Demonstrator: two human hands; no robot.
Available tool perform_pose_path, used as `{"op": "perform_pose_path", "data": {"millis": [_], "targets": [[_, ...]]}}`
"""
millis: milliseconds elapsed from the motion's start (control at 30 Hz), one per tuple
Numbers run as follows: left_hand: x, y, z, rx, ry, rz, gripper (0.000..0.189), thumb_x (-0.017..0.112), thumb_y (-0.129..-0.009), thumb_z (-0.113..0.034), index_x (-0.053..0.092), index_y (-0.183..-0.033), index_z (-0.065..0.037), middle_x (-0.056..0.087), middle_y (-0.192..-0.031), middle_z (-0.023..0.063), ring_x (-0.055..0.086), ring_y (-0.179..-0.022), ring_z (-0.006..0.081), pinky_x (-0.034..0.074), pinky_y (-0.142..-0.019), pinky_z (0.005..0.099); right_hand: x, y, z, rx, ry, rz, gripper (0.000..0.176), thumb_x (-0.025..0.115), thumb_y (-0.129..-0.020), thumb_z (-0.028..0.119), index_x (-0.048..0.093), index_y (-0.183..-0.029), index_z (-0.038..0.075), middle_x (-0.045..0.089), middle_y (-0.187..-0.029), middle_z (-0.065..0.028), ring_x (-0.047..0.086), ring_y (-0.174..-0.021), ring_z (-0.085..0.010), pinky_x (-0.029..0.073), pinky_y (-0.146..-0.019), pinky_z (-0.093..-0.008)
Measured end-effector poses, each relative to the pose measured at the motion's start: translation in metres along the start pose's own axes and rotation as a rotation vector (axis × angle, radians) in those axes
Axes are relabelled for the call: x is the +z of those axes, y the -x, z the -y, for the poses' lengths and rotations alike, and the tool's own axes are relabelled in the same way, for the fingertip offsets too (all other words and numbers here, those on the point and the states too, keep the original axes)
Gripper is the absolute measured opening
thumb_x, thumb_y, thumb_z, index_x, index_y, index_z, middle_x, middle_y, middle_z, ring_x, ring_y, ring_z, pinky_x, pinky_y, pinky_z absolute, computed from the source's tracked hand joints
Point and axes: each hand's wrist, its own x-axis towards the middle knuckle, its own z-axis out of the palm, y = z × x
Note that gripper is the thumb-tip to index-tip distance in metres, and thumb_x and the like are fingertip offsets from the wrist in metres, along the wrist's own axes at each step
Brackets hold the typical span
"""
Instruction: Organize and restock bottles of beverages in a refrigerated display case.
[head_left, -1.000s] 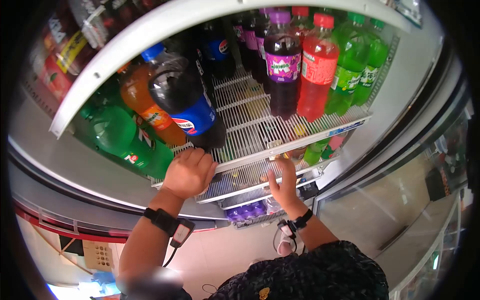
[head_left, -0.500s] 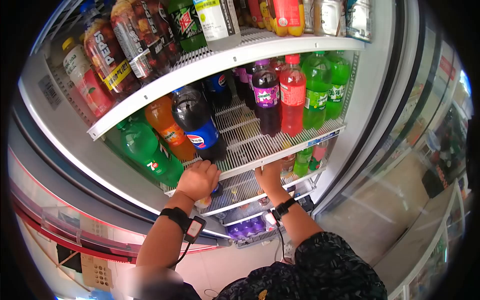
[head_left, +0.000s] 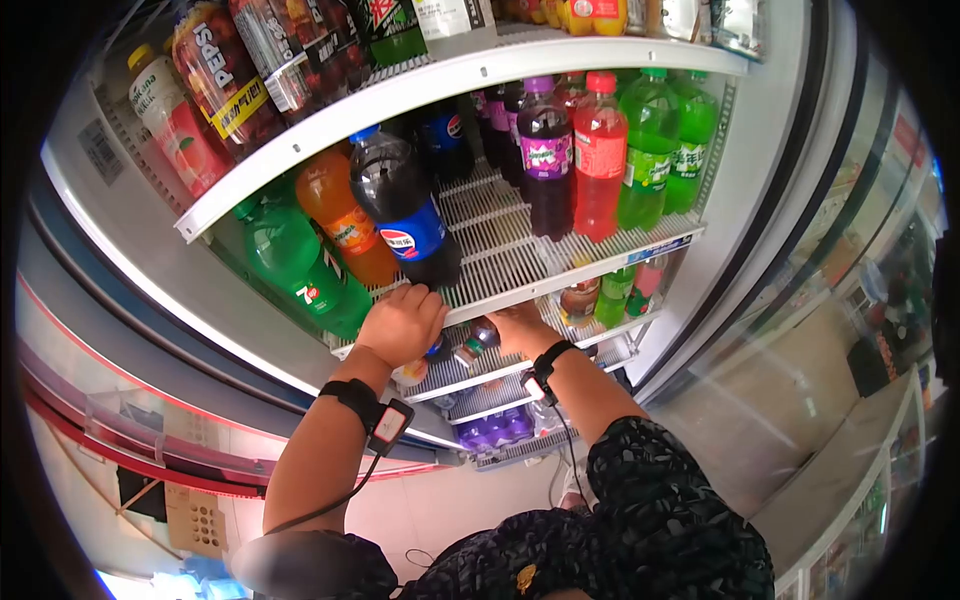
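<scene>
My left hand (head_left: pixel 403 324) is closed over the front edge of the wire shelf (head_left: pixel 490 292), just below the dark cola bottle with a blue label (head_left: pixel 405 215). To its left stand an orange soda bottle (head_left: pixel 345 215) and a green 7up bottle (head_left: pixel 300 265). Beneath the same shelf edge, my right hand (head_left: pixel 520 328) is closed round a small dark bottle (head_left: pixel 477 341), which lies tilted with its cap toward the lower left. The fingertips of that hand are partly hidden.
Purple (head_left: pixel 547 160), red (head_left: pixel 600 155) and green (head_left: pixel 648 150) soda bottles stand at the shelf's right. The upper shelf (head_left: pixel 480 72) holds several bottles and cans. Lower down are purple packs (head_left: pixel 497 428). A glass door (head_left: pixel 800 330) stands at the right.
My right hand has shifted slightly left under the shelf, and a small dark bottle now shows at it. My left hand stays on the shelf edge. The view has shifted slightly.
</scene>
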Motion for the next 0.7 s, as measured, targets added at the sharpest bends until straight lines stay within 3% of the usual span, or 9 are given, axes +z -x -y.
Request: {"op": "perform_pose_path", "data": {"millis": [133, 167, 200, 267, 333, 467, 533, 600, 700], "targets": [[0.000, -0.001, 0.001, -0.004, -0.002, 0.011, 0.016, 0.067, -0.084, -0.021, 0.059, -0.078, -0.008, 0.054, -0.076, 0.0081, 0.061, -0.070, 0.0277, 0.054, -0.064, 0.0389, 0.027, -0.015, -0.017, -0.007, -0.042, 0.007, 0.080, 0.077, -0.069, 0.021, 0.044, -0.142, 0.018, 0.045, -0.148, -0.0092, 0.039, -0.138, -0.0319, 0.028, -0.114, -0.0562], [0.001, -0.001, 0.000, -0.002, 0.001, 0.015, 0.016, 0.067, -0.084, -0.021, 0.059, -0.078, -0.008, 0.054, -0.076, 0.0081, 0.061, -0.070, 0.0277, 0.054, -0.064, 0.0389, 0.031, -0.013, -0.020, -0.058, -0.014, -0.088, 0.062, 0.070, -0.075, 0.022, 0.052, -0.134, 0.016, 0.049, -0.143, -0.0091, 0.043, -0.135, -0.0306, 0.034, -0.111, -0.0527], [0.001, -0.001, 0.000, -0.003, 0.003, 0.016, 0.017, 0.068, -0.084, -0.021, 0.058, -0.078, -0.008, 0.055, -0.076, 0.0081, 0.061, -0.070, 0.0277, 0.054, -0.064, 0.0388, 0.035, -0.012, -0.020, -0.057, -0.015, -0.090, 0.062, 0.070, -0.075, 0.022, 0.052, -0.134, 0.016, 0.049, -0.143, -0.0091, 0.043, -0.135, -0.0306, 0.034, -0.111, -0.0527], [0.000, 0.000, 0.001, -0.004, -0.005, 0.011, 0.017, 0.068, -0.084, -0.021, 0.058, -0.078, -0.009, 0.055, -0.076, 0.0081, 0.061, -0.070, 0.0278, 0.054, -0.064, 0.0388, 0.044, -0.009, -0.017, -0.194, 0.194, -0.479, 0.041, 0.062, -0.080, 0.023, 0.060, -0.120, 0.015, 0.054, -0.134, -0.0073, 0.048, -0.128, -0.0295, 0.040, -0.105, -0.0499], [0.000, 0.000, 0.001, -0.014, 0.001, 0.027, 0.017, 0.068, -0.084, -0.022, 0.058, -0.078, -0.009, 0.056, -0.077, 0.0082, 0.061, -0.071, 0.0280, 0.054, -0.064, 0.0389, 0.024, 0.003, -0.010, -0.211, 0.197, -0.438, 0.024, 0.057, -0.081, 0.023, 0.064, -0.102, 0.013, 0.060, -0.112, -0.0042, 0.053, -0.117, -0.0284, 0.043, -0.099, -0.0524], [-0.002, 0.001, -0.001, -0.056, 0.026, 0.068, 0.015, 0.067, -0.085, -0.019, 0.059, -0.079, -0.008, 0.057, -0.079, 0.0104, 0.061, -0.074, 0.0307, 0.053, -0.068, 0.0409, -0.020, 0.055, 0.014, -0.214, 0.079, -0.298, 0.033, 0.064, -0.077, 0.018, 0.062, -0.109, 0.011, 0.061, -0.113, -0.0066, 0.054, -0.115, -0.0298, 0.039, -0.099, -0.0616], [0.000, 0.001, 0.001, -0.040, 0.008, 0.048, 0.016, 0.066, -0.085, -0.021, 0.059, -0.078, -0.008, 0.057, -0.078, 0.0095, 0.062, -0.073, 0.0292, 0.054, -0.066, 0.0401, -0.039, 0.084, 0.024, -0.239, -0.229, -0.356, 0.059, 0.076, -0.063, 0.013, 0.057, -0.119, 0.004, 0.060, -0.118, -0.0149, 0.054, -0.113, -0.0341, 0.041, -0.101, -0.0513], [0.001, 0.001, 0.002, -0.027, -0.010, 0.028, 0.018, 0.066, -0.085, -0.023, 0.059, -0.077, -0.008, 0.057, -0.076, 0.0086, 0.062, -0.072, 0.0277, 0.055, -0.064, 0.0394, -0.066, 0.110, 0.049, -0.236, -0.465, -0.434, 0.069, 0.082, -0.061, 0.017, 0.055, -0.122, 0.003, 0.062, -0.114, -0.0154, 0.057, -0.108, -0.0369, 0.044, -0.099, -0.0464], [0.003, 0.002, 0.003, -0.008, 0.001, -0.005, 0.018, 0.066, -0.086, -0.023, 0.059, -0.078, -0.008, 0.057, -0.076, 0.0086, 0.063, -0.072, 0.0277, 0.055, -0.064, 0.0394, -0.136, 0.137, 0.078, -0.128, -0.717, -0.326, 0.082, 0.091, -0.056, 0.034, 0.055, -0.123, 0.002, 0.062, -0.113, -0.0175, 0.059, -0.105, -0.0383, 0.048, -0.093, -0.0453]]}}
